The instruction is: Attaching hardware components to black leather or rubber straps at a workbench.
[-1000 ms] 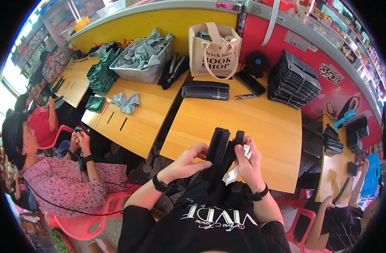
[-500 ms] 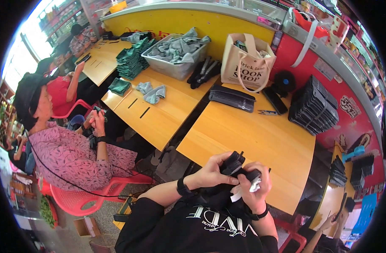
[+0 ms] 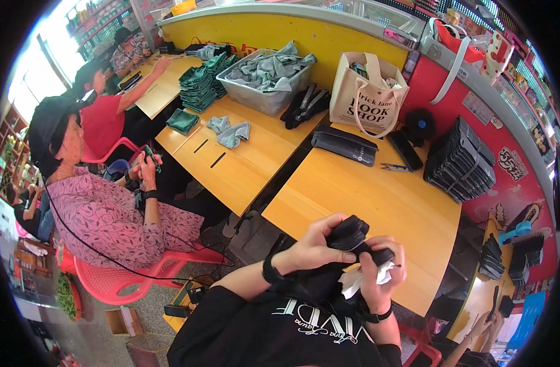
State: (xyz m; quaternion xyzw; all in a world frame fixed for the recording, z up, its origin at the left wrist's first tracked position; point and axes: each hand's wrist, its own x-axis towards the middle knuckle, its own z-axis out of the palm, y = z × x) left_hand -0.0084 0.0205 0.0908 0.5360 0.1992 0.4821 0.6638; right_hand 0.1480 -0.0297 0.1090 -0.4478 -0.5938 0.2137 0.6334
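Note:
My left hand [image 3: 313, 246] grips a black folded pouch-like item [image 3: 348, 232] over the near edge of the wooden table [image 3: 378, 202]. My right hand [image 3: 381, 276] holds the item's other end together with a scrap of white paper [image 3: 361, 281]. Both hands are close to my chest, above my black shirt. Each wrist carries a black band.
On the table lie a long black case [image 3: 344, 145], a canvas tote bag [image 3: 367, 95], a stack of black items [image 3: 460, 162] and a small black round object [image 3: 420, 125]. A grey bin of cloths [image 3: 265, 76] and green cloth stacks [image 3: 197, 85] sit on the left tables. Seated people work at left on red chairs.
The view has swung left and down. The black item has folded smaller between my hands and come nearer my chest.

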